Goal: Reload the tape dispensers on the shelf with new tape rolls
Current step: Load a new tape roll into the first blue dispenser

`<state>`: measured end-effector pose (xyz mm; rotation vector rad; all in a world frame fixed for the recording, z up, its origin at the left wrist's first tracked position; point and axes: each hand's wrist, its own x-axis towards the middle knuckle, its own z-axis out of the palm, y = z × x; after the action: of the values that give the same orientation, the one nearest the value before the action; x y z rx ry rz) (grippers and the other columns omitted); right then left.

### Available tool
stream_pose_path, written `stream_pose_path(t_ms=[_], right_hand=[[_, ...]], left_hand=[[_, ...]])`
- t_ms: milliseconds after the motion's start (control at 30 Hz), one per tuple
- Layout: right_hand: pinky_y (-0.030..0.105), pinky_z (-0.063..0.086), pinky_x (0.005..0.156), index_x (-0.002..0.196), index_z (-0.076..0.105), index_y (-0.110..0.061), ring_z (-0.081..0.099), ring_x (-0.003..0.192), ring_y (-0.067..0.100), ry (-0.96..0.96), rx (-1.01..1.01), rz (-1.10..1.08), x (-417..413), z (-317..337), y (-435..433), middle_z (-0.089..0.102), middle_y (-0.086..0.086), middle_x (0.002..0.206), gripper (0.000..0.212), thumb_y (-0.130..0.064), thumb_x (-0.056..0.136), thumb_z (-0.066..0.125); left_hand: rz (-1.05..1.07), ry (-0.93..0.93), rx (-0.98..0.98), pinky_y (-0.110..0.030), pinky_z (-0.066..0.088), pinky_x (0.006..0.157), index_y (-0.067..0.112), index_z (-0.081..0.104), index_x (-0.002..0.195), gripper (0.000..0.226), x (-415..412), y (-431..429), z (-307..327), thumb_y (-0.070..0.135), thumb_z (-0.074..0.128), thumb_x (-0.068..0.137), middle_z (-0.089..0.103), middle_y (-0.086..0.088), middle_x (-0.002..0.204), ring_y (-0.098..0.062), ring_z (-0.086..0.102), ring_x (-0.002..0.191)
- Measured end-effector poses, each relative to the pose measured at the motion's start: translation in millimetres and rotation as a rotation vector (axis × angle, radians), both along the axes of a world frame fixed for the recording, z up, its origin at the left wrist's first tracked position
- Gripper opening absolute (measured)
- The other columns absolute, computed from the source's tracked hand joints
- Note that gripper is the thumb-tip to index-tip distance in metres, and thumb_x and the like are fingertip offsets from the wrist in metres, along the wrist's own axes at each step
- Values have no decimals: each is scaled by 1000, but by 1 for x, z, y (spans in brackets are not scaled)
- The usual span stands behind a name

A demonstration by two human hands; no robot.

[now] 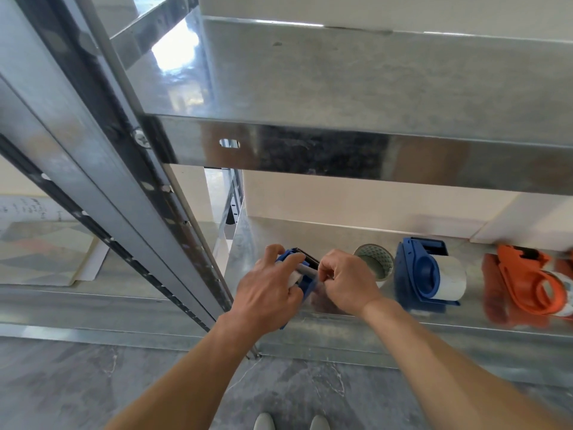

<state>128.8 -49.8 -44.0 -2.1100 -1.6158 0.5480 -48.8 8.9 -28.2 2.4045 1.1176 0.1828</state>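
Over the left end of the lower metal shelf (310, 234), a blue tape dispenser (307, 287) is held just above the surface. Its black serrated blade (308, 259) points up and away, and a bit of white shows between the fingers. The left grip (269, 287) is curled round the dispenser's body from the left. The right grip (347, 280) pinches thumb and forefinger at the dispenser's front, just below the blade; whether on tape or plastic I cannot tell. Behind the right grip sits a loose tape roll (376, 262), then a second blue dispenser (424, 274) carrying a white roll, and farther right an orange dispenser (527, 280).
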Motion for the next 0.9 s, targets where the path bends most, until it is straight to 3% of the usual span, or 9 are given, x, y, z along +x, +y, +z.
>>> stream_pose_path(t_ms=[100, 233, 333, 433, 533, 700, 900], right_hand=[[21, 41, 60, 62, 56, -29, 55, 69, 10, 37, -12, -7, 1, -1, 0, 58, -12, 75, 35, 2, 76, 64], [22, 47, 59, 61, 62, -28, 57, 61, 6, 258, 9, -176, 3, 4, 6, 64, -10, 64, 30, -3, 77, 69], [33, 54, 62, 66, 67, -23, 63, 64, 15, 353, -20, -252, 4, 5, 12, 67, -3, 64, 17, -12, 78, 71], [33, 54, 62, 68, 67, -23, 66, 69, 18, 287, -81, -255, 2, 5, 17, 68, -4, 66, 13, -20, 80, 72], [25, 44, 58, 68, 65, -23, 63, 71, 14, 187, -142, -254, -1, 7, 24, 69, -6, 71, 14, -19, 80, 70], [25, 43, 60, 68, 63, -24, 64, 75, 20, 50, -233, -220, -4, 12, 32, 70, 0, 76, 14, -15, 79, 66], [25, 45, 61, 67, 63, -23, 64, 74, 20, 57, -216, -235, -5, 12, 40, 69, -1, 74, 14, -14, 77, 67]], left_hand=[[-10, 35, -13, -40, 56, 78, 42, 55, 118, 32, 0, 1, 1, 35, 44, 89, 29, 6, 138, -19, 55, 95], [-14, 99, -42, -41, 56, 78, 35, 59, 106, 27, 4, 5, 3, 39, 40, 87, 32, 6, 131, -19, 56, 93], [-25, 174, -60, -43, 55, 78, 33, 59, 101, 28, 11, 8, 8, 43, 37, 87, 32, 4, 122, -21, 54, 91], [-34, 246, -72, -42, 54, 76, 31, 61, 99, 28, 16, 10, 11, 43, 38, 88, 32, 4, 116, -20, 52, 90], [-28, 256, -77, -40, 53, 74, 31, 62, 95, 30, 18, 10, 12, 43, 37, 87, 34, 4, 114, -18, 52, 88], [-12, 236, -61, -34, 46, 69, 31, 62, 97, 29, 18, 9, 9, 43, 37, 87, 35, 5, 115, -18, 52, 88], [0, 186, -55, -36, 50, 71, 30, 61, 101, 30, 12, 8, 9, 38, 36, 86, 36, 2, 121, -20, 54, 88]])
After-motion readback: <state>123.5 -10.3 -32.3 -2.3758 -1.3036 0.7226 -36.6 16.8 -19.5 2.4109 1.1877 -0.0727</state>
